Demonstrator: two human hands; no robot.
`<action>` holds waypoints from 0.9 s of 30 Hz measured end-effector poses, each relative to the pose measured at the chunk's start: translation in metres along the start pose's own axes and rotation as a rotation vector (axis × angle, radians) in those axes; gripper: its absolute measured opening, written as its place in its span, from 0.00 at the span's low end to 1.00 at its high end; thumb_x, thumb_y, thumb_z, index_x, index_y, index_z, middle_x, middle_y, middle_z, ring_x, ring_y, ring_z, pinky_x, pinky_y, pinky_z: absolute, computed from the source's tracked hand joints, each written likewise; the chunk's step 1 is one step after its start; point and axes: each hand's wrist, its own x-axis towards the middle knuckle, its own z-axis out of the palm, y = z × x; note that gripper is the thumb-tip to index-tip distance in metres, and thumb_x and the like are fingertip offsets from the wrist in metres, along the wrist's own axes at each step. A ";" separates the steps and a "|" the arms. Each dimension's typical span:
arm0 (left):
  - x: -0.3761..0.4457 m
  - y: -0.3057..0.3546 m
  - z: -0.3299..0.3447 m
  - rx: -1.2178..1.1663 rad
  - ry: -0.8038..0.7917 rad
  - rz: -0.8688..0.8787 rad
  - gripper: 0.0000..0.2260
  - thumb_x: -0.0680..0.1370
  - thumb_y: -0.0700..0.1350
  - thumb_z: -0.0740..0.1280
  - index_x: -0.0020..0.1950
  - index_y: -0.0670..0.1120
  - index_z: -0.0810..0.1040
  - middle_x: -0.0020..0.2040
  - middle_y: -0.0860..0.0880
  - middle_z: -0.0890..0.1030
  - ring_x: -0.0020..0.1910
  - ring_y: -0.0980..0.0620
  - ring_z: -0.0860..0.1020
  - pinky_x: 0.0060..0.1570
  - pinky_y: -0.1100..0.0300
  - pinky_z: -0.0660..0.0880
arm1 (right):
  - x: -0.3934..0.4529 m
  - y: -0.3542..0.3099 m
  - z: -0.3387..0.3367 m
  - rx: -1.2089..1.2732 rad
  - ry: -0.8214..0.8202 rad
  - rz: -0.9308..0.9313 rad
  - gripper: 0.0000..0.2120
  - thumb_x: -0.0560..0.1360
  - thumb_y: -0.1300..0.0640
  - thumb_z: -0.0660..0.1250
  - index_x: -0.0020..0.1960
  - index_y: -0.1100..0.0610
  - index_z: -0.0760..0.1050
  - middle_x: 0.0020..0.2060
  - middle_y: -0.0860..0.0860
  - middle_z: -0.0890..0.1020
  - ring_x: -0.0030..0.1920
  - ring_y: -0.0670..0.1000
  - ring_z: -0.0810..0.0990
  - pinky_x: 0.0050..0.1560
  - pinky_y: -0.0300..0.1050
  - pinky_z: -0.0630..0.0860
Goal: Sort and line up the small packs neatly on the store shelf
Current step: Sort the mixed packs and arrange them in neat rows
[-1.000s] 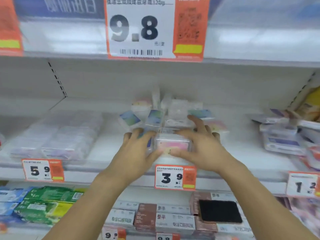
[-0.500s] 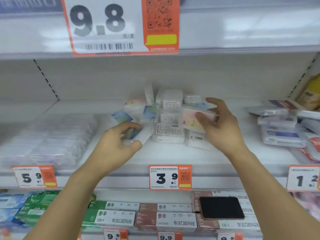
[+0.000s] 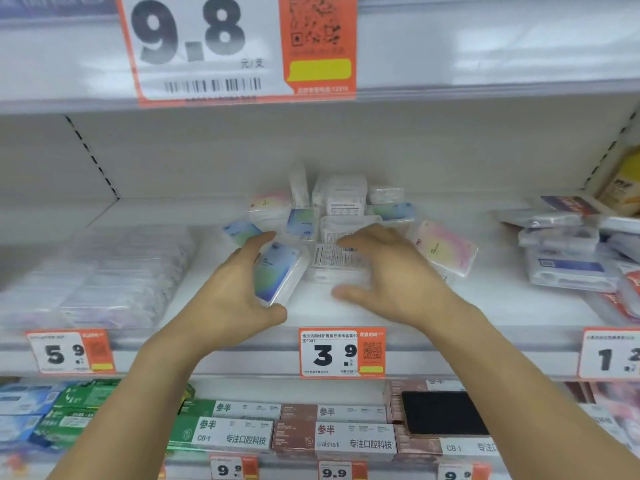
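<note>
Left hand [image 3: 228, 292] fingers curled round a blue pack [image 3: 281, 271], right hand [image 3: 391, 275] spread loosely over a white pack [image 3: 329, 263], gripping nothing, on the shelf [image 3: 485, 306].

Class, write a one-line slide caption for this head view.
Left hand grips a blue pack; right hand covers white packs.

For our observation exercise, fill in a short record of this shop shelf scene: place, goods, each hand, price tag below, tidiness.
place: white store shelf
goods: small clear packs in a loose heap, some flat, some on edge
left hand: grips a blue-green pack at the heap's front
right hand: fingers spread over a pack with a barcode label
price tag below: reads 3.9
tidiness: packs at mixed angles, a pink pack lying apart on the right
</note>
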 end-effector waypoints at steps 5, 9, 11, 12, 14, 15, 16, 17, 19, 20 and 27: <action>-0.003 -0.003 -0.007 -0.036 0.078 -0.043 0.41 0.63 0.54 0.79 0.71 0.58 0.63 0.54 0.58 0.75 0.49 0.57 0.77 0.48 0.61 0.73 | 0.015 0.001 0.010 -0.019 0.008 0.069 0.20 0.75 0.44 0.69 0.65 0.49 0.77 0.61 0.49 0.79 0.61 0.54 0.73 0.60 0.47 0.70; -0.004 -0.006 -0.016 -0.066 0.147 -0.064 0.39 0.60 0.56 0.80 0.67 0.58 0.66 0.51 0.60 0.77 0.48 0.62 0.77 0.49 0.60 0.75 | 0.016 0.000 0.000 0.263 0.150 0.190 0.13 0.82 0.48 0.59 0.51 0.54 0.79 0.36 0.47 0.81 0.35 0.45 0.76 0.34 0.31 0.66; -0.004 -0.007 -0.020 -0.105 0.146 -0.053 0.36 0.60 0.54 0.81 0.64 0.60 0.68 0.52 0.60 0.77 0.49 0.64 0.77 0.47 0.62 0.74 | 0.014 0.000 -0.001 0.309 0.155 0.234 0.12 0.82 0.48 0.58 0.49 0.52 0.77 0.32 0.45 0.78 0.32 0.40 0.73 0.32 0.28 0.66; -0.004 -0.007 -0.021 -0.108 0.139 -0.041 0.35 0.60 0.53 0.81 0.63 0.60 0.70 0.52 0.60 0.78 0.49 0.65 0.77 0.47 0.63 0.74 | 0.014 0.000 0.000 0.334 0.142 0.233 0.11 0.82 0.48 0.58 0.50 0.51 0.76 0.33 0.43 0.78 0.33 0.38 0.74 0.33 0.27 0.67; -0.005 -0.006 -0.022 -0.095 0.129 -0.019 0.35 0.60 0.53 0.81 0.64 0.58 0.72 0.55 0.59 0.78 0.51 0.64 0.76 0.50 0.62 0.74 | 0.013 -0.002 0.003 0.321 0.119 0.206 0.13 0.82 0.46 0.57 0.52 0.52 0.77 0.34 0.42 0.78 0.35 0.38 0.75 0.34 0.28 0.67; -0.005 -0.006 -0.022 -0.089 0.129 -0.014 0.35 0.60 0.53 0.81 0.65 0.57 0.72 0.56 0.58 0.78 0.52 0.62 0.76 0.51 0.62 0.74 | 0.013 -0.002 0.005 0.285 0.118 0.186 0.14 0.82 0.46 0.56 0.52 0.52 0.77 0.33 0.42 0.78 0.35 0.40 0.75 0.34 0.30 0.66; -0.006 -0.006 -0.023 -0.083 0.127 -0.010 0.35 0.61 0.52 0.81 0.66 0.56 0.72 0.58 0.58 0.77 0.54 0.60 0.76 0.53 0.63 0.73 | 0.013 -0.002 0.007 0.246 0.122 0.166 0.15 0.82 0.46 0.56 0.52 0.53 0.77 0.33 0.43 0.79 0.35 0.44 0.76 0.36 0.34 0.67; -0.005 -0.007 -0.023 -0.075 0.120 -0.002 0.34 0.62 0.51 0.81 0.66 0.56 0.73 0.59 0.58 0.77 0.55 0.59 0.75 0.55 0.63 0.72 | 0.014 -0.001 0.010 0.201 0.131 0.147 0.16 0.82 0.45 0.55 0.52 0.54 0.78 0.34 0.46 0.80 0.37 0.48 0.77 0.39 0.40 0.68; -0.005 -0.009 -0.025 -0.043 0.099 0.035 0.31 0.64 0.48 0.79 0.65 0.57 0.73 0.61 0.57 0.76 0.57 0.57 0.76 0.59 0.61 0.73 | 0.015 0.002 0.014 0.129 0.180 0.126 0.17 0.82 0.46 0.56 0.51 0.55 0.79 0.39 0.50 0.81 0.42 0.54 0.79 0.42 0.46 0.72; -0.006 -0.011 -0.026 -0.034 0.088 0.061 0.30 0.65 0.46 0.78 0.64 0.59 0.73 0.62 0.57 0.75 0.56 0.56 0.77 0.60 0.59 0.74 | 0.016 0.002 0.014 0.117 0.226 0.122 0.16 0.81 0.46 0.57 0.51 0.55 0.79 0.42 0.51 0.81 0.44 0.54 0.79 0.44 0.48 0.73; -0.009 -0.010 -0.026 -0.288 -0.048 0.162 0.31 0.69 0.33 0.67 0.67 0.57 0.73 0.61 0.54 0.77 0.61 0.55 0.76 0.66 0.59 0.70 | 0.010 -0.042 0.007 0.322 0.122 -0.157 0.34 0.71 0.45 0.72 0.74 0.49 0.65 0.69 0.47 0.72 0.69 0.47 0.68 0.70 0.41 0.63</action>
